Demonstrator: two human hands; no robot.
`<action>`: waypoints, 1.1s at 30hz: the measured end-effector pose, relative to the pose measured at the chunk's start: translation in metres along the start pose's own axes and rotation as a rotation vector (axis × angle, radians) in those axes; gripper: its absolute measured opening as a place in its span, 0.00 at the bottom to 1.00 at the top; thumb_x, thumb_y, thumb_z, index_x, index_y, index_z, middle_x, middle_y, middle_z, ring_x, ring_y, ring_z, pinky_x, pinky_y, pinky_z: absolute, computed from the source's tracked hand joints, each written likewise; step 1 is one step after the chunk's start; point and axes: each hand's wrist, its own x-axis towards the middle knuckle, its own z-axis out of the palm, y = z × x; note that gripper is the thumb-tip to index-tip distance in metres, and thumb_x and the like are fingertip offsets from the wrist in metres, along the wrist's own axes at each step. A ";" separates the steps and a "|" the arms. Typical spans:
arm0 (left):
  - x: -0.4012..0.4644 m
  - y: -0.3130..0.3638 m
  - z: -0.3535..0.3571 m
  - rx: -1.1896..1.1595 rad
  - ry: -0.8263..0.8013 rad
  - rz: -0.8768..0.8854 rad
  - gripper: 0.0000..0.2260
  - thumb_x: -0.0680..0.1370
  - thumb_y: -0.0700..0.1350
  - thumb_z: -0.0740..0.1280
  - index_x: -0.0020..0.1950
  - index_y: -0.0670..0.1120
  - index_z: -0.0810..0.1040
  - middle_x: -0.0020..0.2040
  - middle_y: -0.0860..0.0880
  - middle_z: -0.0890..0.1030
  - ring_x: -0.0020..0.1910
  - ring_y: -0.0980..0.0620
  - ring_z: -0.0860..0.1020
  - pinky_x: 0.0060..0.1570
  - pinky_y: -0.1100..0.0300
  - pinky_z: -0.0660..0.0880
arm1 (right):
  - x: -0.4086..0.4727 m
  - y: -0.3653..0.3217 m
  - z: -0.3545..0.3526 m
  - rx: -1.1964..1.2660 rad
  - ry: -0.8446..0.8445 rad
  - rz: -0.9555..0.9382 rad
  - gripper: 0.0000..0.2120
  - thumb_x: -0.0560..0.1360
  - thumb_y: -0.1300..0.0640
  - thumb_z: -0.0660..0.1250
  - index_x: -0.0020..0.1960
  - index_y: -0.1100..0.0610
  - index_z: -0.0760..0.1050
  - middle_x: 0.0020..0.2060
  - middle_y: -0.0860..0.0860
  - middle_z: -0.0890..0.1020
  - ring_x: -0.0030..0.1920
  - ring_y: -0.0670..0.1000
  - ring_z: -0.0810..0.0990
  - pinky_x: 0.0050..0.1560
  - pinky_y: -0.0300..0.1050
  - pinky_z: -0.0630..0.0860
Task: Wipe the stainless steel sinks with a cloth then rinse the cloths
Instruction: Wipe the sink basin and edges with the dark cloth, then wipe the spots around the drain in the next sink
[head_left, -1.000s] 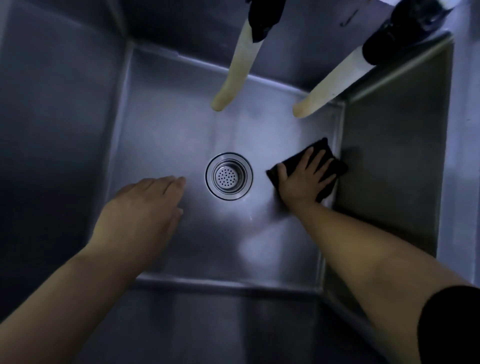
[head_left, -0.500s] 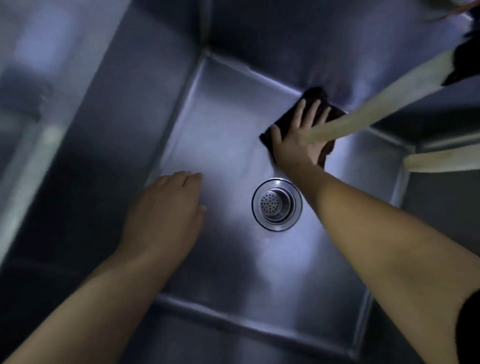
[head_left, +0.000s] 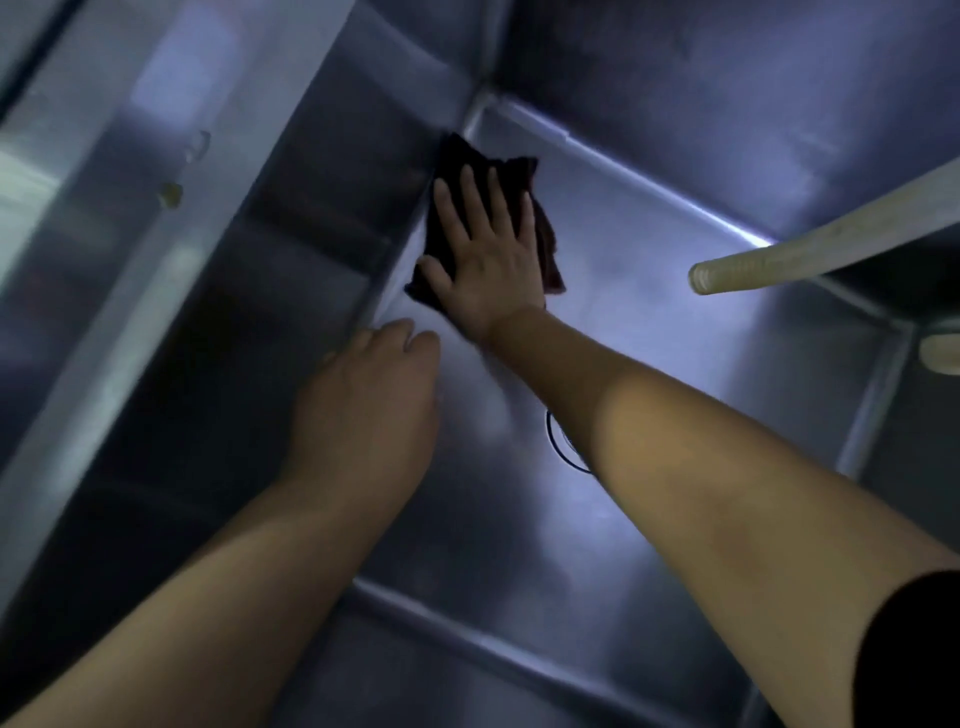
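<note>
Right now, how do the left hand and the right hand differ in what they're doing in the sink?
The right hand presses flat, fingers spread, on the dark cloth near the sink's far left corner; the left hand holds nothing. The right hand reaches farther in, while the left hand sits nearer, fingers loosely bent. Both are bare and inside the same basin.

Dim, bluish light fills the scene, brightest in a pale streak toward the right. A broad, flat stainless steel ledge runs diagonally along the left side, blurred, with soft white reflections on it. A small, indistinct object sits on that ledge. From the right edge, a cream-coloured ribbed hose reaches in, its open end facing left. The end of a second pale hose shows just below it.
</note>
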 end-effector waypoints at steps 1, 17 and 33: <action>0.000 0.000 -0.001 -0.011 0.016 -0.002 0.15 0.77 0.46 0.62 0.63 0.49 0.72 0.64 0.50 0.73 0.61 0.47 0.72 0.55 0.53 0.70 | -0.012 -0.008 0.001 0.002 -0.013 -0.035 0.33 0.76 0.38 0.49 0.78 0.50 0.50 0.77 0.54 0.52 0.77 0.58 0.47 0.74 0.61 0.43; -0.084 -0.004 -0.081 0.083 -0.012 0.087 0.10 0.73 0.42 0.67 0.53 0.44 0.79 0.50 0.45 0.81 0.47 0.41 0.79 0.44 0.49 0.76 | -0.283 0.002 -0.045 0.132 -0.271 -0.463 0.26 0.64 0.60 0.74 0.62 0.58 0.78 0.61 0.55 0.79 0.61 0.57 0.78 0.56 0.53 0.77; -0.195 -0.045 -0.154 -0.058 0.014 0.077 0.13 0.77 0.47 0.61 0.59 0.48 0.75 0.57 0.50 0.79 0.55 0.46 0.78 0.51 0.56 0.75 | -0.311 -0.051 -0.196 0.829 -0.062 0.534 0.16 0.76 0.67 0.62 0.58 0.51 0.78 0.47 0.51 0.80 0.34 0.50 0.80 0.34 0.42 0.76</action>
